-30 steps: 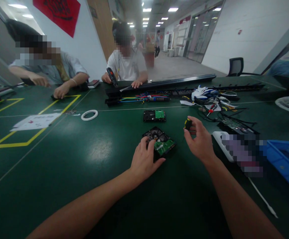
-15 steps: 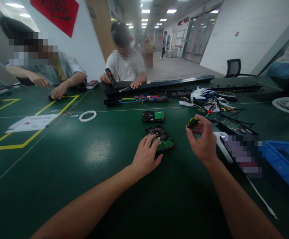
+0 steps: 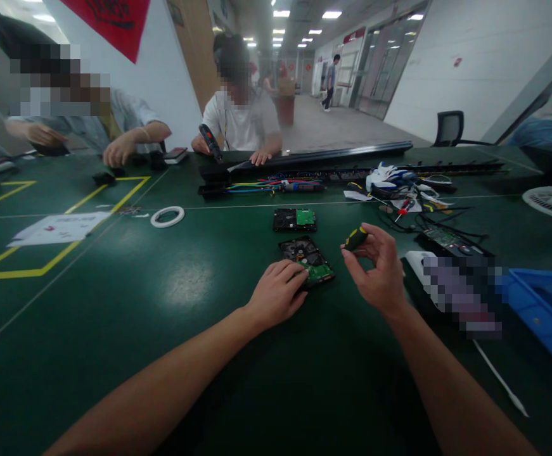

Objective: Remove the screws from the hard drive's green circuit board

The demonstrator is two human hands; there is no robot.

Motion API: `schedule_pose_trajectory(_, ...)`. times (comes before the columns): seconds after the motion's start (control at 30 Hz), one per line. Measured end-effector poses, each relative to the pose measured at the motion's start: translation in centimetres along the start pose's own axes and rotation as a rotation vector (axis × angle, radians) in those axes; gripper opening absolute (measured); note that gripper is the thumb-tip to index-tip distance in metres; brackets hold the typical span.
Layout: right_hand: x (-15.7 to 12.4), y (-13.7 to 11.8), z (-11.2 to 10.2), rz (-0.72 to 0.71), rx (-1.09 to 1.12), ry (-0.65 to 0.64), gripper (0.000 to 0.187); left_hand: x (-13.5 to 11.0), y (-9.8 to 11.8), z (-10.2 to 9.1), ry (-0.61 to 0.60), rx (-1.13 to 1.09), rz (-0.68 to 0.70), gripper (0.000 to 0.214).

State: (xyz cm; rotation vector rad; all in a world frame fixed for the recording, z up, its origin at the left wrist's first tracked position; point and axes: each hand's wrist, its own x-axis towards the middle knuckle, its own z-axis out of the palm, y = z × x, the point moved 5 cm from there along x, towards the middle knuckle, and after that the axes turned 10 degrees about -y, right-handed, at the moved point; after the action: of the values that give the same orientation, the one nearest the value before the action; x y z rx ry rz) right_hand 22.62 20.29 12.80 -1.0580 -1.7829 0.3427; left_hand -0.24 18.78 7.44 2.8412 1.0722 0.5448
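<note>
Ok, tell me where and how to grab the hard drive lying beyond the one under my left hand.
Probably best from the left, pinching the long edges near the black end: the farther hard drive lies flat, its green circuit board upward on the right, the side nearer the screwdriver.

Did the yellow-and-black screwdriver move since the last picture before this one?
Yes, the screwdriver moved left, closer to the far hard drive, which stayed put.

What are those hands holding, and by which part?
The right hand holds a screwdriver by its handle; the left hand touches the nearer hard drive, any grip unclear.
</note>
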Motion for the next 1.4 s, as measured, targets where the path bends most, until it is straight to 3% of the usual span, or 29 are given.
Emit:
schedule_pose_trajectory(0.7, 0.0, 0.0, 0.1, -0.020, -0.037, 0.000, 0.069, 0.0, 0.1, 0.1, -0.014, 0.006, -0.004, 0.038)
schedule_pose_trajectory(1.07, 0.3, -0.9, 0.4, -0.058, -0.150, -0.077, 0.069, 0.1, -0.1, 0.4, -0.020, 0.001, -0.014, 0.037)
schedule_pose_trajectory(1.4, 0.3, -1.5, 0.1, -0.075, -0.209, -0.033, 0.065, 0.1, 0.0, 0.2, -0.022, -0.003, -0.018, 0.037)
